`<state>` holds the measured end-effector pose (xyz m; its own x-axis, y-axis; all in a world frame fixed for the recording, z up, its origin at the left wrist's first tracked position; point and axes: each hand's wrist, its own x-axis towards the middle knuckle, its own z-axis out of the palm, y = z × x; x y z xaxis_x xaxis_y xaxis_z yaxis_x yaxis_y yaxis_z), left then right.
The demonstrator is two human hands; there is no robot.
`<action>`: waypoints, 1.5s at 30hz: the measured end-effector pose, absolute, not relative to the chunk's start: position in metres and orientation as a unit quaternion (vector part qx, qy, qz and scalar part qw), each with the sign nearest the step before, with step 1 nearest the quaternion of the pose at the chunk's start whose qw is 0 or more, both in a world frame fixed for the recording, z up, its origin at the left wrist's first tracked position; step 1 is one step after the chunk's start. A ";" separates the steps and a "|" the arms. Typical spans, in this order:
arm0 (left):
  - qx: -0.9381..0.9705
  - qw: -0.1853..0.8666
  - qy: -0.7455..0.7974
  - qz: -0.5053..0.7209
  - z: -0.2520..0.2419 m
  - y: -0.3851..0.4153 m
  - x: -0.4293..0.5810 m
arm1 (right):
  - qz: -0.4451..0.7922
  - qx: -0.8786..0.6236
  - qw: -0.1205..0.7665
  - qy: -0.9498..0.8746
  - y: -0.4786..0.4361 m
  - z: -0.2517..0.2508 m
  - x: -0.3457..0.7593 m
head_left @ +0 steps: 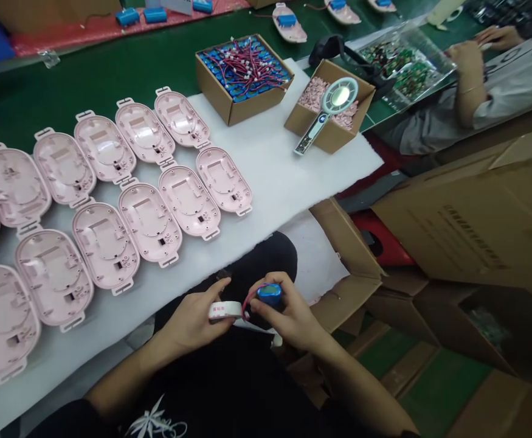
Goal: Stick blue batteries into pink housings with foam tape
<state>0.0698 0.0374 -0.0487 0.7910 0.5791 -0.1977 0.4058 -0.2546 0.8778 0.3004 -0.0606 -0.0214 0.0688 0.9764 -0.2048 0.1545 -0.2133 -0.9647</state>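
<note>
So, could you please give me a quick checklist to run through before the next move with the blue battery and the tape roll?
1. Right hand grips the blue battery: ok.
2. Left hand holds the tape roll: ok.
3. Red wire free of tangles: cannot tell, partly hidden by fingers.
4. Pink shells lie open side up in rows on the white mat: ok.
5. Box of batteries stocked: ok.
6. Tape end peeled loose: cannot tell.
</note>
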 end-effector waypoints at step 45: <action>0.757 0.555 0.282 0.199 -0.005 0.050 0.066 | 0.482 -0.520 0.660 -0.250 -0.068 -0.062 0.281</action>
